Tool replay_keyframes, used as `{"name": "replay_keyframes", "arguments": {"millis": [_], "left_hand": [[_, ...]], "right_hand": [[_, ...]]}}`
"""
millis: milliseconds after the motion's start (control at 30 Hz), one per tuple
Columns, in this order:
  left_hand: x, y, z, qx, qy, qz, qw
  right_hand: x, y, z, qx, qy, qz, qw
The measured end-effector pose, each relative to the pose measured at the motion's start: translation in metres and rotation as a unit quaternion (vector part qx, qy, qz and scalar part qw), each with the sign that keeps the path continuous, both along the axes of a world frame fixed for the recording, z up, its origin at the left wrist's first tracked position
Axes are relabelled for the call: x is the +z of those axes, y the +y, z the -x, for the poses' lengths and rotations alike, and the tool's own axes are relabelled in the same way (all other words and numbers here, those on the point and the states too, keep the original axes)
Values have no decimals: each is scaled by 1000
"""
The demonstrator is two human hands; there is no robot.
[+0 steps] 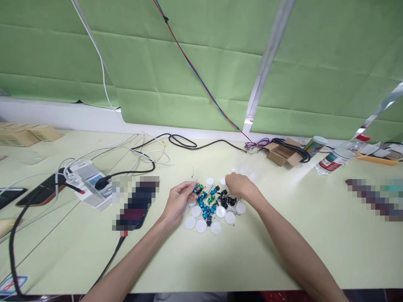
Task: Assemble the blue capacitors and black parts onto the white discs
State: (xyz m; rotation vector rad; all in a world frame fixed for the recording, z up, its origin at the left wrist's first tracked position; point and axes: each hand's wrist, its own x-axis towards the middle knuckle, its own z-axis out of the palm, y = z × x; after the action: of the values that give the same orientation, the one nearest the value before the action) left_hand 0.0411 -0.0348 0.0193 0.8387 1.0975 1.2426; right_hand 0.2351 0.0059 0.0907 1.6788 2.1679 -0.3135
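Observation:
A heap of small parts [211, 201] lies mid-table: blue and green metal pieces, black pieces and several white round caps [200, 225]. My left hand [179, 200] is closed at the heap's left edge, fingers pinched on a small blue-green part [197, 188] with a thin wire sticking up. My right hand [238, 185] rests curled over the heap's upper right side, fingertips down among the black pieces [227, 200]; what it holds, if anything, is hidden.
A white power strip [90, 182] with plugged cables sits left, beside a blurred phone [136, 206]. Black and white cables [151, 153] loop across the back. A small open cardboard box [282, 153], a can and plastic bottles [332, 160] stand back right. Boxes lie far left.

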Motion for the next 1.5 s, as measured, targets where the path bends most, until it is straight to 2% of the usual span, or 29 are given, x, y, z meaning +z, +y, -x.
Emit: {"name": "replay_keyframes", "arguments": {"millis": [233,367,600,767,1133,1500], "left_hand": [[-1,0,-1,-5,5,1,1000],[-2,0,-1,-8,6,7,1000],[-4,0,-2,-23,6,2,1000],[2,-2,-3,-23,13,7,1000],[0,-2,-3,-48,18,1,999],[-4,-1,-2,-49,3,0,999]], "right_hand": [[15,-6,-9,32,37,-22,999],[22,-9,-20,36,129,-77,988],[27,-16,-16,82,336,-112,932],[23,-18,0,96,420,-119,895],[3,-15,13,96,451,-111,880],[1,-16,15,94,453,-111,880]]}}
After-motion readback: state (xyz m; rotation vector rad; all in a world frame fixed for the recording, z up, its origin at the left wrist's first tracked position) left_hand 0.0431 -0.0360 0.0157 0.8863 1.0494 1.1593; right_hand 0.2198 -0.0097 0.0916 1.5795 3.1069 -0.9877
